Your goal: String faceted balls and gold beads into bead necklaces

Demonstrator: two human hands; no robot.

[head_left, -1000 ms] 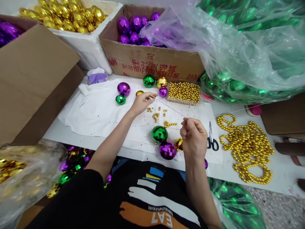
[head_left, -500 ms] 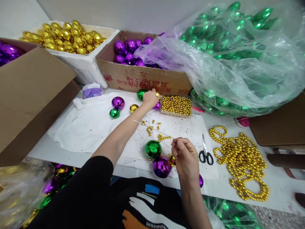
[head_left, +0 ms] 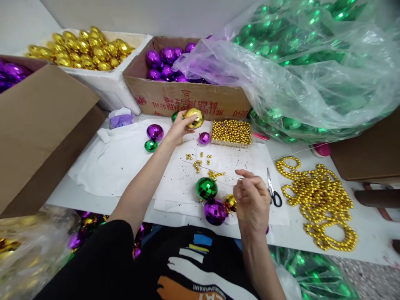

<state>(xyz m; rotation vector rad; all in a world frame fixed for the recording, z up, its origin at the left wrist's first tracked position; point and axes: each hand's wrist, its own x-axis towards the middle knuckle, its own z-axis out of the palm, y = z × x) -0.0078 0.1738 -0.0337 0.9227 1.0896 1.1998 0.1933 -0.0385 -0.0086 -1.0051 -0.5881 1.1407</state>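
Gold and mirror-bright, a round faceted ball (head_left: 196,121) sits in the fingers of the person's left hand (head_left: 179,130), the thumb laid against its side, in front of a brown cardboard box (head_left: 187,100) printed with red characters. From where I stand, the right hand (head_left: 254,200) has its fingers pinched narrow on a thin, straight, pale wire (head_left: 229,175) that juts out over the rumpled white cloth (head_left: 125,175). Near that hand rest a shiny green tiled ball (head_left: 206,188) and a dark purple tiled ball (head_left: 215,211), side by side, with a smaller gold ball (head_left: 230,202) next to the purple. Smooth little gold beads (head_left: 196,165) lie scattered in clusters beyond them. More beads fill a shallow clear tray (head_left: 231,144), a small purple ball (head_left: 204,138) just beside it. Black-handled metal scissors (head_left: 276,200) lie to the right, and past them coiled gold bead strands (head_left: 315,196) heap on the pale, flat tabletop (head_left: 371,246).
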